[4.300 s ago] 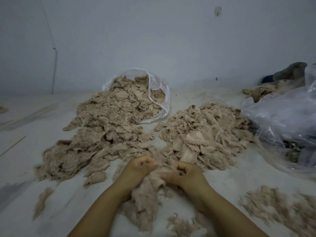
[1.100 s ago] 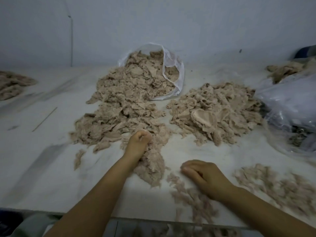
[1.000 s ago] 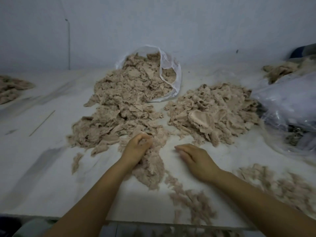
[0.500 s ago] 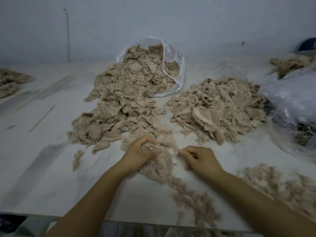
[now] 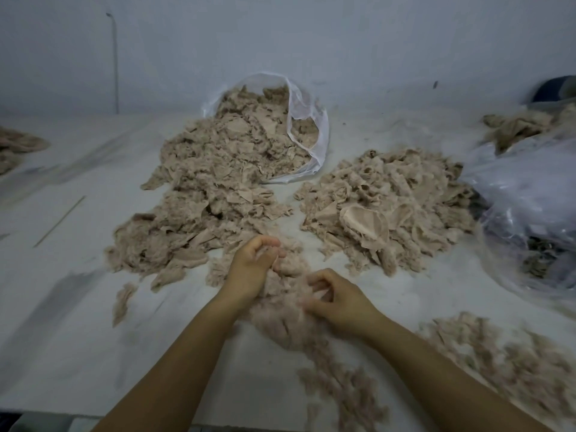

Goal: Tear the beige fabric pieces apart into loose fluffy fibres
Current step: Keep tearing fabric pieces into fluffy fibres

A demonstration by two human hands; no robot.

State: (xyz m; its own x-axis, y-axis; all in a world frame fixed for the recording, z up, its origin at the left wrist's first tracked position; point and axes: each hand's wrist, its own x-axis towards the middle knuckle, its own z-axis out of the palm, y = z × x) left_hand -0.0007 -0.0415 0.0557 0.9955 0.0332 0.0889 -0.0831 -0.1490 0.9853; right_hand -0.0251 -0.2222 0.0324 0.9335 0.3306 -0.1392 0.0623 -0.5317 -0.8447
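A clump of beige fibre point(image 5: 282, 319) lies on the white table point(image 5: 78, 353) between my hands. My left hand point(image 5: 252, 266) grips its upper end with curled fingers. My right hand point(image 5: 336, 300) pinches its right side, fingers curled in. A big heap of beige fabric pieces point(image 5: 199, 210) spills from a clear plastic bag point(image 5: 308, 120) behind my left hand. A second heap of fabric pieces point(image 5: 389, 207) lies to the right of it. Loose fluffy fibres point(image 5: 343, 391) trail from the clump toward the table's near edge.
A crumpled clear plastic bag point(image 5: 530, 213) lies at the right. More loose fibre point(image 5: 505, 366) is spread at the near right, and small fabric piles sit at the far left point(image 5: 15, 148) and far right point(image 5: 514, 129). The white wall stands close behind.
My right hand came back from the table to the clump and took hold of it. Both hands have drawn the clump nearer to me, and my left hand has shifted its hold.
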